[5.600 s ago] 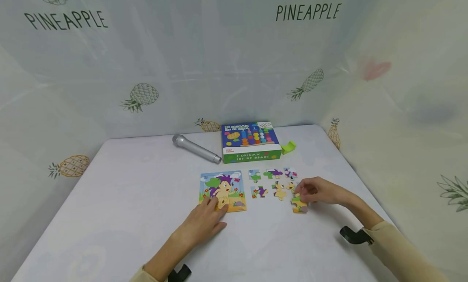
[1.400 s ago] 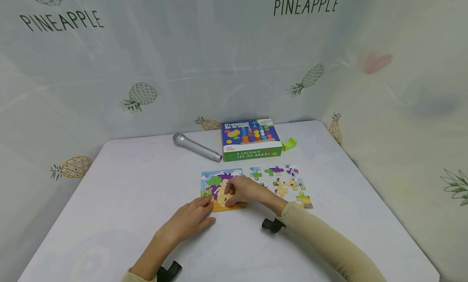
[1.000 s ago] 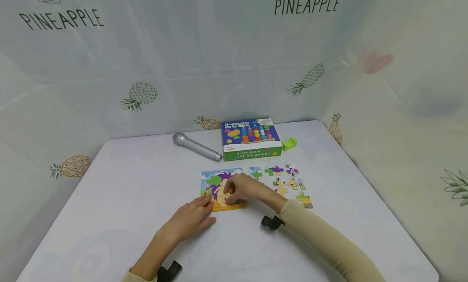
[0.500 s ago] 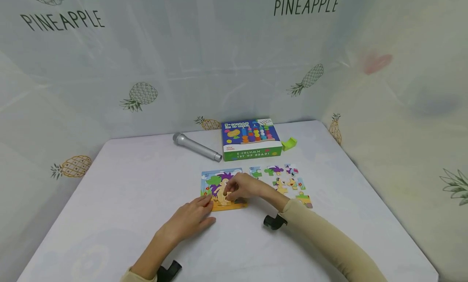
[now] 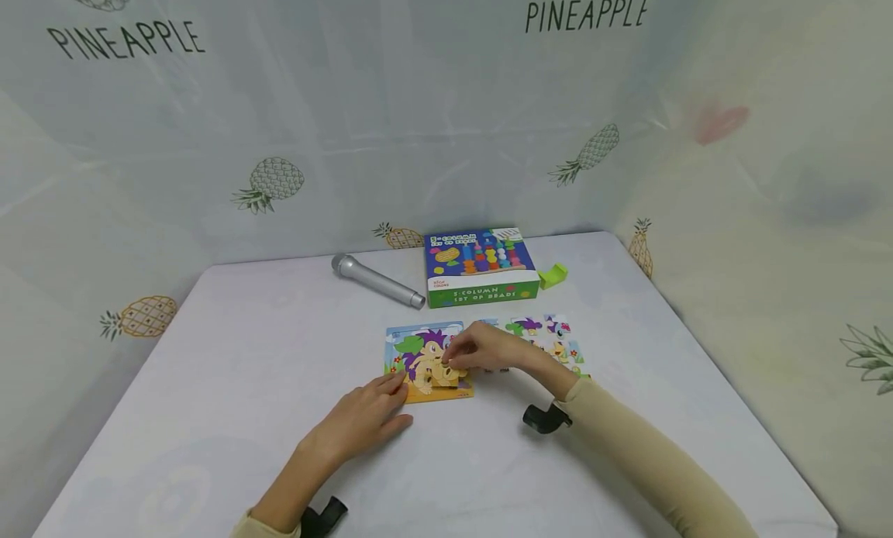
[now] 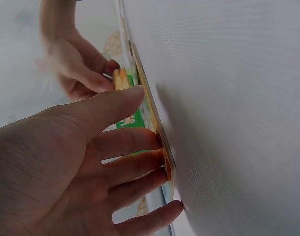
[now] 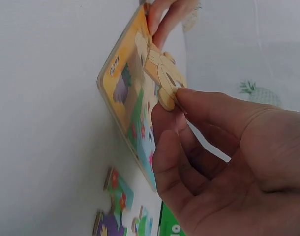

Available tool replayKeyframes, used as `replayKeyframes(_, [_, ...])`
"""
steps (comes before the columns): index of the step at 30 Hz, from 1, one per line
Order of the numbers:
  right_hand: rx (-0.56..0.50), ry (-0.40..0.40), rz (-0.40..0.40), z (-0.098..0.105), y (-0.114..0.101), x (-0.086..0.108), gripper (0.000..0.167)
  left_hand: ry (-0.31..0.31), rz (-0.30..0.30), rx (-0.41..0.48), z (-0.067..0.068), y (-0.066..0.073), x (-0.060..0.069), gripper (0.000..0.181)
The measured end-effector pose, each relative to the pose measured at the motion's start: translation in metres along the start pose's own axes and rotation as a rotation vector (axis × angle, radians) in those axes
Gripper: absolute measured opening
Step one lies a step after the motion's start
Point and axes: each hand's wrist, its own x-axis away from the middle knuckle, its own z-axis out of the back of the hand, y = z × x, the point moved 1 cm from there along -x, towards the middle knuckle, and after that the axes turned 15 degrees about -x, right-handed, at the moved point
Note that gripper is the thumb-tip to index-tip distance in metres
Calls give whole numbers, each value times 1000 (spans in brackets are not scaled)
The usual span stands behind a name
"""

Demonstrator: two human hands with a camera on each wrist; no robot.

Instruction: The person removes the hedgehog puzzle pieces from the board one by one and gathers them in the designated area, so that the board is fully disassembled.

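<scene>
A hedgehog jigsaw board (image 5: 436,396) with a blue and orange border lies on the table. My left hand (image 5: 363,414) rests straight fingertips on its lower left edge, thumb apart, as the left wrist view shows. Above the board's lower part, my right hand (image 5: 488,346) pinches a yellow jigsaw piece (image 7: 162,73) between thumb and fingers. That piece is tilted and raised off the picture. To the board's right lie several loose jigsaw pieces (image 5: 525,325), partly hidden by my right hand and forearm. A piece with red flowers (image 7: 118,189) shows in the right wrist view.
Behind the board stands a bead-set box (image 5: 481,270), with a bright green scrap (image 5: 553,276) at its right side. A silver microphone (image 5: 377,281) lies to the box's left. A pineapple-print curtain (image 5: 335,135) encloses the table's back and sides.
Earlier my right hand was among the loose pieces, then came over to the board. In the last half second it has lifted the yellow jigsaw piece. My left hand stays on the edge.
</scene>
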Motion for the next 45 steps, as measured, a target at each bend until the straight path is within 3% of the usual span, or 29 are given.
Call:
replayKeyframes(16, [8,48,-88,41,36,73,22,9,13,9,-1,-1,1,50])
replayKeyframes(25, [-23,34,-68,56,49,110,19,-2,15,13,1,0,1,50])
replayKeyframes(32, [-36,42,-98,60,51,121,16,8,12,4,0,0,0,49])
replayKeyframes(45, [47,80,-125,59,58,119,12,5,24,21,2,1,2,50])
